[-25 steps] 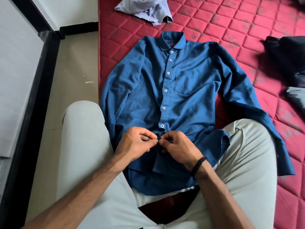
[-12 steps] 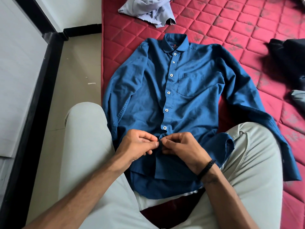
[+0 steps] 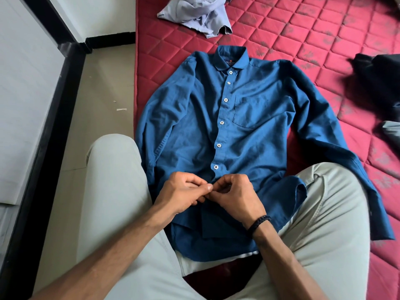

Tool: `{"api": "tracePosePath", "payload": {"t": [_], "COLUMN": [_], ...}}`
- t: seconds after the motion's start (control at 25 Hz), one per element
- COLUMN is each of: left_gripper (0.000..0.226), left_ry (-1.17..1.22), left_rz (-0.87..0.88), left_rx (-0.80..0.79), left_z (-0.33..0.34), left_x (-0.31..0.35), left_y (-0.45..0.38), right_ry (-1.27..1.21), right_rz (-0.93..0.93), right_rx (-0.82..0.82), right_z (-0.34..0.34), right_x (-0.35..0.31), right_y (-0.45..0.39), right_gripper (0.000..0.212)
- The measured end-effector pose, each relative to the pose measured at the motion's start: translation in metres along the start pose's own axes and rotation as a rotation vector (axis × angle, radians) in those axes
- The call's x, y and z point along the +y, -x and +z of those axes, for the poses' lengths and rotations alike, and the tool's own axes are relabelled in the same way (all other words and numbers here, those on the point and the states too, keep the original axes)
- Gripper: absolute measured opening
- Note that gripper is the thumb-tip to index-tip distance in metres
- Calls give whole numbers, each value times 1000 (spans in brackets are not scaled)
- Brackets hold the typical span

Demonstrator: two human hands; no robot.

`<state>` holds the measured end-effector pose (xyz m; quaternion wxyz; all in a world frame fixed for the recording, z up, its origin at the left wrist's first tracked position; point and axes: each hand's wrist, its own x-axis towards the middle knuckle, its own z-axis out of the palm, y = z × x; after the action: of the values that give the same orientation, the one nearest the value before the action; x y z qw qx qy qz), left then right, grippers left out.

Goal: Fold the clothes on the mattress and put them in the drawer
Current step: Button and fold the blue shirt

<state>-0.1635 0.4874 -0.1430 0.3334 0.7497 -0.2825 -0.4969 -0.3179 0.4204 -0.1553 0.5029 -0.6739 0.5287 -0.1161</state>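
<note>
A dark blue long-sleeved shirt [image 3: 242,131] lies face up on the red quilted mattress [image 3: 324,29], collar away from me, buttoned down most of its front. My left hand [image 3: 181,194] and my right hand [image 3: 234,197] meet at the lower placket, both pinching the fabric there, fingertips touching. The button between them is hidden by my fingers. The shirt's hem lies across my lap between my legs in pale trousers [image 3: 112,191].
A crumpled light lavender garment [image 3: 194,14] lies on the mattress beyond the collar. Dark clothing [image 3: 381,83] and a pale grey piece [image 3: 391,131] sit at the right edge. Beige floor [image 3: 104,87] and a white panel with a black frame [image 3: 28,94] lie left.
Both hands stay at the same spot on the lower placket, fingers shifting slightly. The view has drifted a little, so the shirt appears lower and further right in frame.
</note>
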Motion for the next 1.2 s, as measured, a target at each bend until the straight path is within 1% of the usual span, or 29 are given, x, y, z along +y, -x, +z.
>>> {"api": "tracePosePath", "payload": {"t": [0.08, 0.16, 0.4, 0.52, 0.6, 0.68, 0.8, 0.92, 1.04, 1.12, 1.2], "left_gripper": [7, 6, 19, 22, 23, 23, 26, 28, 25, 20, 17], "left_ry": [-42, -107, -268, -383, -451, -445, -408, -445, -504, -538, -583], "left_rz": [53, 139, 370, 482, 520, 499, 445, 433, 411, 391, 359], "left_rx": [41, 80, 71, 128, 148, 110, 36, 8, -7, 1, 1], "left_z": [1, 0, -4, -1, 1, -1, -8, -9, -6, -6, -6], "left_x": [-2, -4, -4, -3, -4, -6, -6, -7, -8, -10, -12], "left_y": [-3, -5, -4, -2, -4, -6, -9, -10, -11, -11, -10], "right_ry": [-8, -44, -200, -381, -457, -467, -387, -298, -48, 119, 236], "right_rz": [11, 35, 71, 110, 128, 141, 134, 124, 51, -2, -55], "right_rx": [-8, -52, -113, -169, -196, -225, -255, -223, -146, -120, -107], "right_z": [-1, -4, -3, -3, -5, -6, -5, -2, 3, 4, 4], "right_x": [-2, -3, -4, -3, -2, -1, 1, 4, 9, 7, 3], "right_y": [1, 0, -3, -5, -5, -6, -7, -11, -12, -7, -1], "right_gripper": [20, 18, 15, 14, 14, 15, 16, 19, 19, 16, 16]}}
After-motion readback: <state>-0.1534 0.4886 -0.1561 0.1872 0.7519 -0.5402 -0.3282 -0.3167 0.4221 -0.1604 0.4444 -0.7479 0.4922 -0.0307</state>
